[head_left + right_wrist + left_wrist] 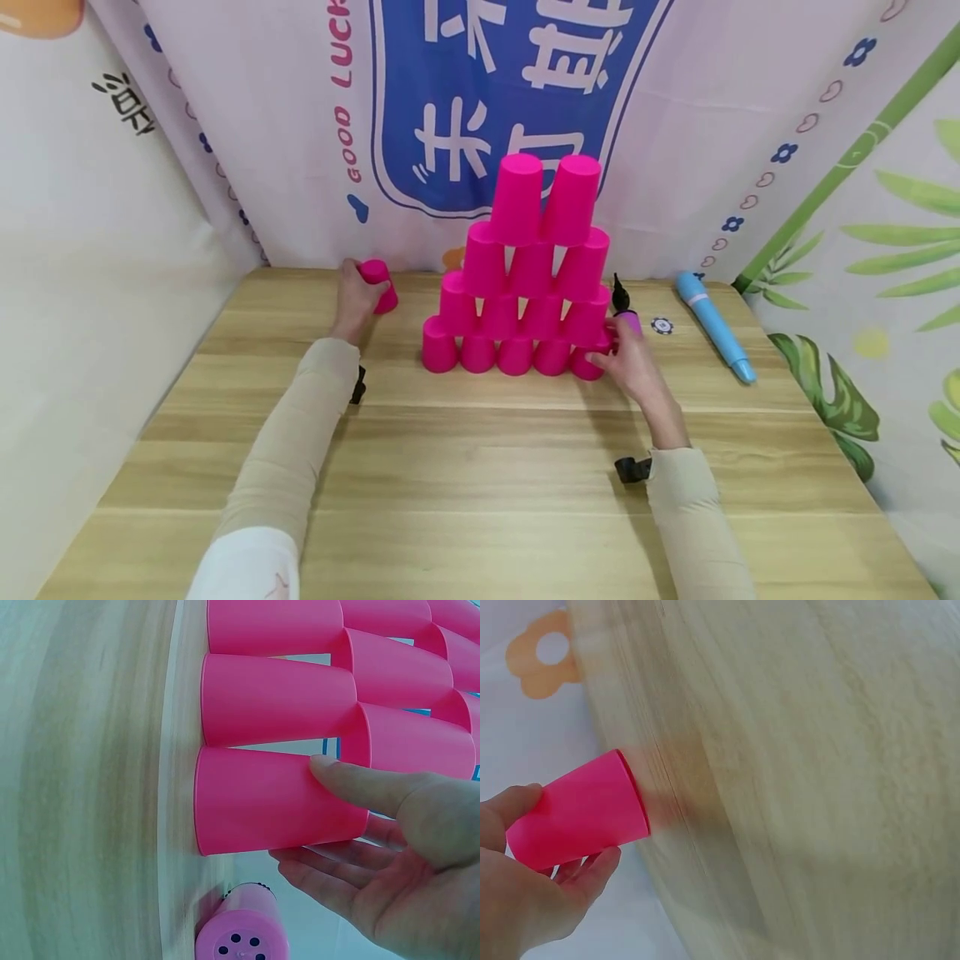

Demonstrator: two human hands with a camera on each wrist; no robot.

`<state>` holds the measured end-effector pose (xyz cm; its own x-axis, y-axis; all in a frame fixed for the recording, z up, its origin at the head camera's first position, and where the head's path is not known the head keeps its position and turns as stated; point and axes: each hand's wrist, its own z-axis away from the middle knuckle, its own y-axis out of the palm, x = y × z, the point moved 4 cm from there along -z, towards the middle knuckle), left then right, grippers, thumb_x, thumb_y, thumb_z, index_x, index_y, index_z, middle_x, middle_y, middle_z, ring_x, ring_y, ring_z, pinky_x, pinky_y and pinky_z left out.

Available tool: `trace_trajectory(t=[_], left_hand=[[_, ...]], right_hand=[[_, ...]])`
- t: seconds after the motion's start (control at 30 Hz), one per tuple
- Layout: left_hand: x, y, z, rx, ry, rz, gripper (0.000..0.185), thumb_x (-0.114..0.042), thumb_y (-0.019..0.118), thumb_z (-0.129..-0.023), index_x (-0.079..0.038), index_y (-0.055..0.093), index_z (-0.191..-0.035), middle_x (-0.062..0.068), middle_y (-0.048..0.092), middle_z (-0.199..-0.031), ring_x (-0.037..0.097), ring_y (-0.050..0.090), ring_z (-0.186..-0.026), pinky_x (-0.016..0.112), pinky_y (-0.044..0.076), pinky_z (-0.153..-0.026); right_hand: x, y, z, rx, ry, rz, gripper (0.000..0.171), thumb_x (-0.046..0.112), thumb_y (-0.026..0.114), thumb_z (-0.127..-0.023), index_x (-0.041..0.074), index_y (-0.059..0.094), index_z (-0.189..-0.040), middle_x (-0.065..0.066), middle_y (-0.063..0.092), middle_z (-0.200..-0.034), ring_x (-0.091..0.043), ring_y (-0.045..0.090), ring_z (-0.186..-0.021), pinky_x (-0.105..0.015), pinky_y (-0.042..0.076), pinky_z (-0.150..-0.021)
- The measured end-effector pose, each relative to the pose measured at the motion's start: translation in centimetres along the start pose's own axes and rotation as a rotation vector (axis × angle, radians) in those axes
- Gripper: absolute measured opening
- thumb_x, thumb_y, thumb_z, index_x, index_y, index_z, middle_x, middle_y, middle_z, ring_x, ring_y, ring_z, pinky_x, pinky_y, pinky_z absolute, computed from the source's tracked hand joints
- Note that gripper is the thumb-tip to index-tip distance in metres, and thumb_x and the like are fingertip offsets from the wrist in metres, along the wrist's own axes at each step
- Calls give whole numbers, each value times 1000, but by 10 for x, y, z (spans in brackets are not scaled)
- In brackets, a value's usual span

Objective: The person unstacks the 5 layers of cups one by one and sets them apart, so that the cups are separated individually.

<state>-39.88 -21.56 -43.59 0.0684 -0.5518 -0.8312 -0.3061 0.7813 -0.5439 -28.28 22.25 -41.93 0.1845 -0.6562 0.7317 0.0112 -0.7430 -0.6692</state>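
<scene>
Bright pink cups stand upside down in a pyramid of rows, with two cups [517, 200] on top and several in the bottom row [477, 355]. Left of the pyramid, near the table's back edge, my left hand [358, 300] grips a single pink cup [585, 810], rim down at the tabletop. Thumb on one side and fingers on the other, my right hand [397, 855] holds the bottom row's rightmost cup [270, 802]. That cup still sits under the row above it.
Behind the right hand is a purple cylinder with a black nozzle [621, 296], partly hidden. A black-and-white round chip [662, 326] and a light blue tube [716, 327] lie to the right. A printed cloth [285, 125] hangs behind the wooden table [480, 492].
</scene>
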Motion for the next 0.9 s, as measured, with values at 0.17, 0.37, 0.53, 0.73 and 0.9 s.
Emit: trace_trajectory(t=[0.17,0.37,0.53,0.73,0.9], left_hand=[[8,-1,3,4,-19,6,59,-6,68,-86,8,33,-132,26,42,-131,38,45,-122,44,38,-105],[-1,-12,5,-47,14,-66,75,-19,70,-86,3,26,-142,26,32,-141,39,33,-131,45,31,-110],[-62,-40,7,-171,196,-7,65,-27,63,-91,1,33,-141,19,32,-142,30,30,-134,35,26,-113],[-179,-57,46,-12,433,298,62,-38,61,-92,-13,37,-144,2,38,-146,13,37,-134,29,34,-109],[-240,-41,84,258,542,440,67,-29,65,-91,-17,33,-148,1,39,-146,13,41,-132,28,39,-105]], right_hand=[[1,4,0,10,12,-7,59,3,70,-86,-8,38,-135,-28,52,-125,-42,56,-110,-50,49,-92],[2,6,-1,16,12,8,59,3,70,-86,-8,39,-134,-28,52,-124,-43,56,-109,-50,50,-92],[3,4,-3,13,10,10,58,3,70,-86,-9,39,-133,-28,52,-124,-43,56,-109,-51,49,-92],[1,2,-2,7,8,-8,58,2,70,-86,-9,38,-134,-30,51,-125,-44,55,-110,-52,47,-94],[1,2,0,2,-2,-17,57,2,70,-86,-10,39,-133,-30,52,-124,-44,56,-109,-52,48,-93]])
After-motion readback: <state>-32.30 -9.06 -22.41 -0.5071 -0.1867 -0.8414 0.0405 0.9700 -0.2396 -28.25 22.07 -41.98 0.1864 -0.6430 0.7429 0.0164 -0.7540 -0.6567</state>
